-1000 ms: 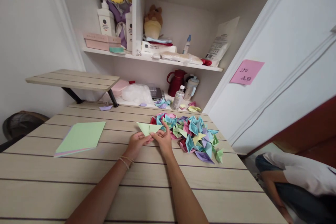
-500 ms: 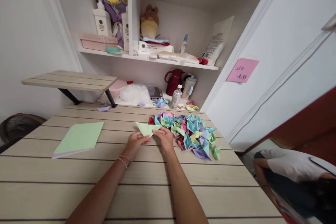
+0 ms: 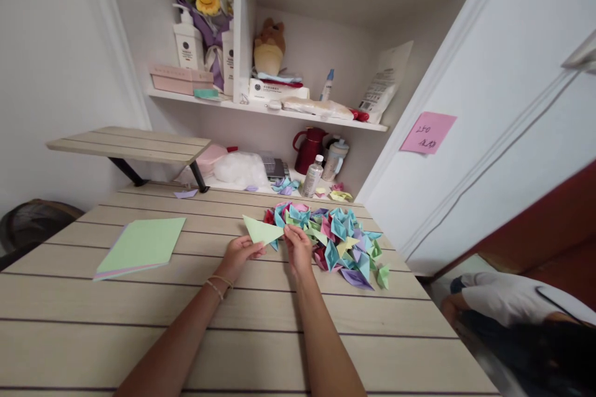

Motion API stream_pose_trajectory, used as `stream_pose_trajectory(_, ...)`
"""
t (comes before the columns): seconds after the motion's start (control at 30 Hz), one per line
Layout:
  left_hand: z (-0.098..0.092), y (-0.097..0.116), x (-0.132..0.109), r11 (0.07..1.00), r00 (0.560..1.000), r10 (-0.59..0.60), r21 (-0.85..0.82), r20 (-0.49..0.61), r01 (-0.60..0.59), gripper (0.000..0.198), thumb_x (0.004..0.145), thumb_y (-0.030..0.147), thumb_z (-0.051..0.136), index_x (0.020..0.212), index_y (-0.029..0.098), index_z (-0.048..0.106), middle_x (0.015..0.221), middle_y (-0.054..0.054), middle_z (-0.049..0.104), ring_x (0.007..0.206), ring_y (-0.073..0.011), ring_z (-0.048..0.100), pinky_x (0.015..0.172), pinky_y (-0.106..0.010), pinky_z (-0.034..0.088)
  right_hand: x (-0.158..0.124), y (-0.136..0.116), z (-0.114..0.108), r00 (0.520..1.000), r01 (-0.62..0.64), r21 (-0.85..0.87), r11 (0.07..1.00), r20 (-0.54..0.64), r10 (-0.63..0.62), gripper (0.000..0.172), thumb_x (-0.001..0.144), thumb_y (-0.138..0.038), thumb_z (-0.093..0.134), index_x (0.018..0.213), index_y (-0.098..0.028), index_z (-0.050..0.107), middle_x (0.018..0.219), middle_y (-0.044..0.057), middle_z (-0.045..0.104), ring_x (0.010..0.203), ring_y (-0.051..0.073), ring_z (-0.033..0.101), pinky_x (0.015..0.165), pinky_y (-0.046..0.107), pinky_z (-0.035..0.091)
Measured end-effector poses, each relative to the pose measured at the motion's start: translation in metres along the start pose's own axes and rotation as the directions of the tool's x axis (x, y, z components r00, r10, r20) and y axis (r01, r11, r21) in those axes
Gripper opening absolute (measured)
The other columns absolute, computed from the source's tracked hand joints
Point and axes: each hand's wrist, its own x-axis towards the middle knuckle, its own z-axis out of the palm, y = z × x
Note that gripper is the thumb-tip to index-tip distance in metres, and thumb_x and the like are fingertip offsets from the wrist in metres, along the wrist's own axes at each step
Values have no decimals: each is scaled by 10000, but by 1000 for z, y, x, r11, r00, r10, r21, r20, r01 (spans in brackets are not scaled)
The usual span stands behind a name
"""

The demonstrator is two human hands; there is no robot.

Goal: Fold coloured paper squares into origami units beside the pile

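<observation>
A pale green sheet of paper [image 3: 261, 231], folded to a triangle, is held above the wooden table [image 3: 223, 353]. My left hand [image 3: 241, 252] pinches its lower edge between thumb and fingers. At the triangle's right corner, the fingertips of my right hand [image 3: 298, 246] are closed on the paper. Just beyond and right of my right hand lies a heap of folded paper boats [image 3: 342, 242] in blue, green, pink, purple and yellow. A stack of square coloured paper [image 3: 142, 245], green on top, rests to the left of my left hand.
A small raised wooden shelf [image 3: 133, 144] stands at the back left. Behind the table, a clear bottle [image 3: 312, 176], a dark red jug [image 3: 309, 149] and a light cup [image 3: 335, 160] stand under a white shelf. A person in a white top [image 3: 507, 294] is at the right.
My right hand has moved slightly right, from the triangle's lower middle to its right corner. The paper now shows a flat, smooth face. The camera view has tilted a little upward.
</observation>
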Motion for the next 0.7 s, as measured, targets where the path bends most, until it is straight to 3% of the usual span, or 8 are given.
stream_pose_trajectory(0.17, -3, -3, 8, 996, 996, 72, -43, -47, -74, 407, 544, 310, 764, 848, 122, 570, 661, -48, 680, 502, -109, 607, 512, -200, 471, -3, -2, 3, 999, 2, -5, 1000, 53, -1, 263, 563, -241, 761, 783, -161, 640, 646, 11, 652, 618, 142, 604, 640, 305, 491)
stream_pose_trajectory(0.3, -6, -2, 12, 987, 984, 149, -44, -98, -154, 424, 572, 368, 731, 864, 146, 517, 555, 24, 614, 447, -83, 546, 460, -176, 415, -8, -6, 7, 975, -60, -10, 998, 213, 61, 254, 570, -280, 756, 766, -174, 633, 630, -7, 633, 591, 122, 583, 628, 280, 490)
stream_pose_trajectory(0.4, -8, -1, 13, 983, 983, 173, -55, -62, -176, 418, 605, 395, 702, 889, 137, 535, 524, 51, 550, 414, -56, 476, 417, -153, 358, -11, -7, 10, 944, -122, 6, 992, 308, 115, 247, 640, -386, 695, 727, -167, 620, 608, -5, 609, 553, 109, 564, 573, 250, 481)
stream_pose_trajectory(0.53, -9, -1, 13, 986, 990, 137, -102, 16, -135, 431, 629, 411, 685, 939, 138, 562, 547, 51, 520, 422, -47, 446, 420, -153, 350, -12, -3, 12, 952, -122, -16, 992, 281, 121, 235, 658, -384, 682, 703, -177, 580, 556, -38, 557, 483, 76, 520, 495, 192, 445)
stream_pose_trajectory(0.7, -6, -3, 12, 993, 994, 87, -91, 66, -81, 450, 603, 441, 698, 922, 145, 585, 551, 51, 505, 433, -55, 435, 426, -165, 354, -14, 2, 14, 936, -109, -87, 990, 326, 131, 327, 612, -329, 723, 881, -197, 592, 791, 1, 612, 594, 103, 594, 553, 218, 489)
